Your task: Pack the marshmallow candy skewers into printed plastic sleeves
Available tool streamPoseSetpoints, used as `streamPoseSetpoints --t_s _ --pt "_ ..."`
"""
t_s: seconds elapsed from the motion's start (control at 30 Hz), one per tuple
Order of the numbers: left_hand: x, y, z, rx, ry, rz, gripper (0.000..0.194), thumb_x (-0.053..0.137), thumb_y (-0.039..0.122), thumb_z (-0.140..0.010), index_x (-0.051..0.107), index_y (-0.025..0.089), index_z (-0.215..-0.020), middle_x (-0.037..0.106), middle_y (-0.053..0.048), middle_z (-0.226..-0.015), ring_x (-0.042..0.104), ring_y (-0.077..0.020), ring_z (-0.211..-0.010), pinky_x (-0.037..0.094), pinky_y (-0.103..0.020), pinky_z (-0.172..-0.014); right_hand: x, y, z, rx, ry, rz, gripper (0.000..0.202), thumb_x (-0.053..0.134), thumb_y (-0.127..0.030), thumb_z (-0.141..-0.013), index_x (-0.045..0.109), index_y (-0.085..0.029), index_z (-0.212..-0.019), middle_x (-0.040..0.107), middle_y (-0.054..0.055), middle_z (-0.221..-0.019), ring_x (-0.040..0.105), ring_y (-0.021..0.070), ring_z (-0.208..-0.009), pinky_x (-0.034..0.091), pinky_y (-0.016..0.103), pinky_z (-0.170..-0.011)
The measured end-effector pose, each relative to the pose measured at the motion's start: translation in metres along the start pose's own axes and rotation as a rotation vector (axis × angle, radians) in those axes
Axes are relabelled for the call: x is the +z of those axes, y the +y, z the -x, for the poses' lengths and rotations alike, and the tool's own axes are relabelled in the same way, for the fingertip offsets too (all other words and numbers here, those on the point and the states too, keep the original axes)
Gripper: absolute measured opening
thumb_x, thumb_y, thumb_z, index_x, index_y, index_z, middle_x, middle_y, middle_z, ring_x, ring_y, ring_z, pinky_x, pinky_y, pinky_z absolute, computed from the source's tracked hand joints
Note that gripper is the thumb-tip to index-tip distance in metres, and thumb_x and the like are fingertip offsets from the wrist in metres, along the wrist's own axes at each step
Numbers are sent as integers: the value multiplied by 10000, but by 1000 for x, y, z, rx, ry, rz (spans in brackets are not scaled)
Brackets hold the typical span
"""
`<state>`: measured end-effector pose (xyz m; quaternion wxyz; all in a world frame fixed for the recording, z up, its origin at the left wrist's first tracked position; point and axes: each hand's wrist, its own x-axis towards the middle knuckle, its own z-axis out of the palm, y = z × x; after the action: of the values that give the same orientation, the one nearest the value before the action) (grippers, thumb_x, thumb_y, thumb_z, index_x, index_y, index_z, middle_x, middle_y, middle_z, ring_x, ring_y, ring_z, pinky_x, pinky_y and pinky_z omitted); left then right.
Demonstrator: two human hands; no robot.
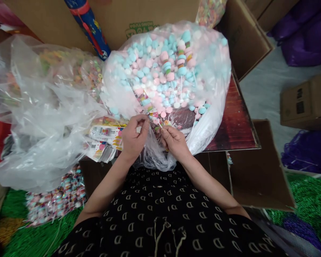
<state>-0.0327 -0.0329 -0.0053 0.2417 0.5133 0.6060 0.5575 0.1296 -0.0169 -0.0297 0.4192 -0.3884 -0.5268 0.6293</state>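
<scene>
My right hand (173, 141) pinches the white stick of a candy skewer (155, 117) threaded with pink and other coloured pieces. Close on its left, my left hand (136, 135) has thumb and fingers pressed together beside the skewer's shiny wrapping; what lies between those fingertips is too small to make out. Both hands are over the near edge of a large clear plastic bag (216, 89) full of pink, blue and white candies. Several finished-looking candy skewers (167, 66) lie on the candies. Printed cards (104, 134) are stacked just left of my left hand.
More clear bags (42, 117) with ring-shaped candies crowd the left. A cardboard box (160, 14) and a blue tube (89, 28) stand behind. The dark red table (235, 125) ends at right above an open carton (259, 171). Wrapped skewers (56, 203) are heaped at lower left.
</scene>
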Motion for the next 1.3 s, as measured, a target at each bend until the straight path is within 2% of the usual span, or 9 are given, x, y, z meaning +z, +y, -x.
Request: streamPoseSetpoints --t_s 0.17,0.33,0.6,0.97,1.1,1.3 --pt "-1 6 -7 95 36 -167 110 720 269 -906 769 213 -987 779 -29 -944 708 -169 -835 538 -301 -864 1 4 0 -76 42 134 430 543 -643 -987 661 -231 -958 475 -69 -523 462 127 -478 405 274 -512" --pt "0 0 -9 212 44 -347 127 673 268 -916 751 191 -982 799 -36 -907 731 -156 -779 556 -286 -784 -1 10 1 -137 76 285 352 521 -530 -1024 689 -223 -989 521 -51 -561 531 138 -543 435 274 -564" --pt "2 -1 -10 333 61 -439 77 654 232 -925 716 194 -950 798 -16 -824 738 -132 -712 534 -245 -680 -1 12 2 -189 95 355 266 527 -404 -1018 716 -217 -1013 614 -21 -634 623 161 -642 478 283 -632" --pt "4 -6 -13 544 110 -569 114 581 112 -866 658 195 -860 693 3 -699 642 -129 -626 448 -249 -614 2 13 3 -209 112 397 297 518 -425 -1027 729 -218 -1011 678 7 -681 683 182 -713 510 291 -649" --pt "3 -6 -8 624 70 -624 140 559 85 -830 637 195 -867 670 -1 -684 624 -144 -619 431 -263 -595 4 14 4 -214 144 428 326 493 -444 -1038 726 -218 -1008 725 29 -747 697 190 -742 521 298 -664" --pt "8 -4 7 640 -18 -704 125 538 119 -848 605 215 -802 653 0 -649 597 -152 -588 420 -280 -580 11 11 -3 -237 160 448 351 494 -490 -1025 714 -232 -935 759 47 -853 690 193 -768 536 310 -728"
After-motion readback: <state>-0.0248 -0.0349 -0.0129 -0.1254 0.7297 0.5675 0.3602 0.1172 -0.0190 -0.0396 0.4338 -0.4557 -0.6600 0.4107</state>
